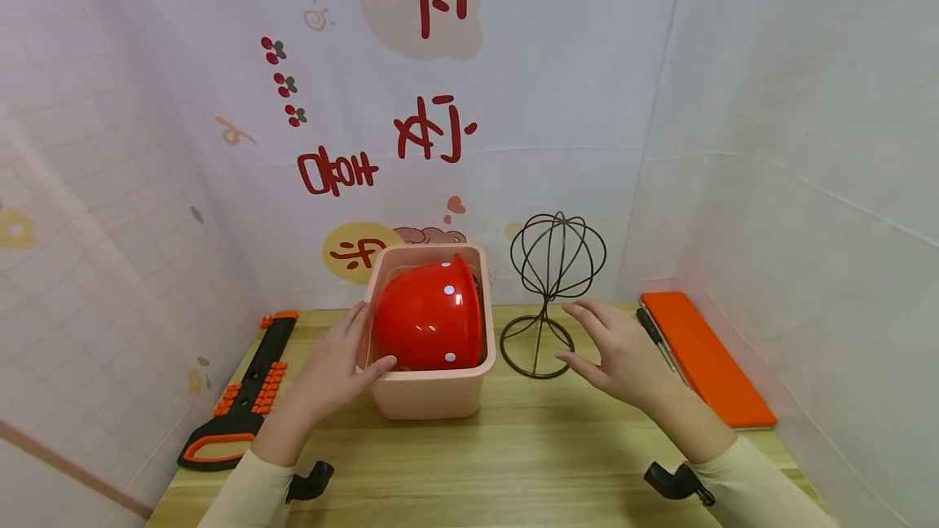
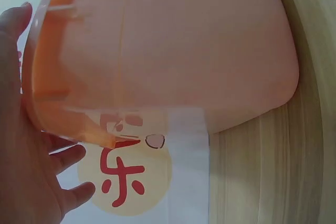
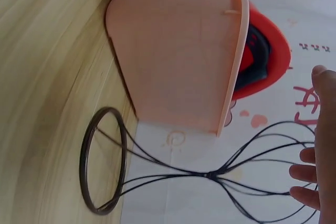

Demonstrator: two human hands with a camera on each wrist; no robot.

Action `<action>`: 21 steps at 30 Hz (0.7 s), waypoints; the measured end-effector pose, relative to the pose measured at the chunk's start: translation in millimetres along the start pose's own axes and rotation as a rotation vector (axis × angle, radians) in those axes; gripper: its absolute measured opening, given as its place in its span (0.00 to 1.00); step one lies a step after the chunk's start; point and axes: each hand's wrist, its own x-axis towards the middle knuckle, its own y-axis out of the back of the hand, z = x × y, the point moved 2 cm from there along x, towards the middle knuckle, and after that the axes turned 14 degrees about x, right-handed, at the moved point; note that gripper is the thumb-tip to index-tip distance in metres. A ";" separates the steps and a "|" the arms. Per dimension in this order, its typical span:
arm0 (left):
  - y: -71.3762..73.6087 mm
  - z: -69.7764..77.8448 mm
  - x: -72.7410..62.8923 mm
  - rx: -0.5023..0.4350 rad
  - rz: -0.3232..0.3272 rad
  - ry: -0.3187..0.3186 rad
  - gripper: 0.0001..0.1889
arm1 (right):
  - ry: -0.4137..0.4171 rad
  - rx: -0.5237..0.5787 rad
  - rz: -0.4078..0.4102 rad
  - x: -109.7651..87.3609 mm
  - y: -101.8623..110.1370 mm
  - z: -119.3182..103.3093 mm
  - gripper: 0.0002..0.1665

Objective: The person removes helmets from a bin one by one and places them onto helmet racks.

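Note:
A red hard hat (image 1: 429,318) with pale dots lies on its side in a pink plastic bin (image 1: 433,394). Its black inner lining (image 3: 256,56) shows in the right wrist view. My left hand (image 1: 333,361) is at the bin's left front corner, fingers along the left side and thumb by the front rim; whether it presses the rim is unclear. Right of the bin stands a dark wire stand (image 1: 559,255) with a globe-shaped top and ring base. My right hand (image 1: 619,349) hovers beside this stand, fingers spread and holding nothing.
A black and orange handled tool (image 1: 253,377) lies at the table's left side. On the right are an orange flat case (image 1: 704,361) and a black pen (image 1: 656,332). Printed white cloth (image 1: 557,104) encloses the back and both sides of the wooden table (image 1: 469,471).

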 end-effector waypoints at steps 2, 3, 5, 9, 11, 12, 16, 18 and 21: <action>-2.2 3.1 0.1 -0.017 -0.017 0.019 0.57 | 0.007 0.010 -0.001 5.1 -3.1 -2.8 0.43; -3.1 4.0 0.0 -0.019 -0.024 0.027 0.59 | 0.010 0.014 -0.005 7.5 -4.5 -4.2 0.43; -4.4 4.9 -0.4 -0.022 -0.033 0.044 0.61 | 0.010 0.026 -0.015 12.6 -6.9 -7.1 0.43; -6.4 4.2 -1.2 -0.020 -0.045 0.062 0.64 | 0.012 0.056 -0.032 23.1 -13.2 -11.6 0.43; -7.6 3.8 -0.5 -0.019 -0.048 0.063 0.65 | 0.010 0.072 -0.036 28.5 -16.5 -13.8 0.43; -8.0 4.0 -0.1 -0.020 -0.050 0.064 0.65 | 0.011 0.079 -0.035 30.9 -18.4 -14.9 0.42; -8.2 4.2 -0.4 -0.027 -0.054 0.067 0.65 | 0.008 0.116 -0.038 41.8 -27.8 -20.1 0.42; -8.1 4.5 -1.1 -0.032 -0.056 0.072 0.66 | -0.006 0.147 -0.041 47.2 -33.0 -23.1 0.42; -8.0 5.1 -1.6 -0.035 -0.055 0.074 0.66 | -0.053 0.193 -0.047 54.5 -41.3 -27.2 0.43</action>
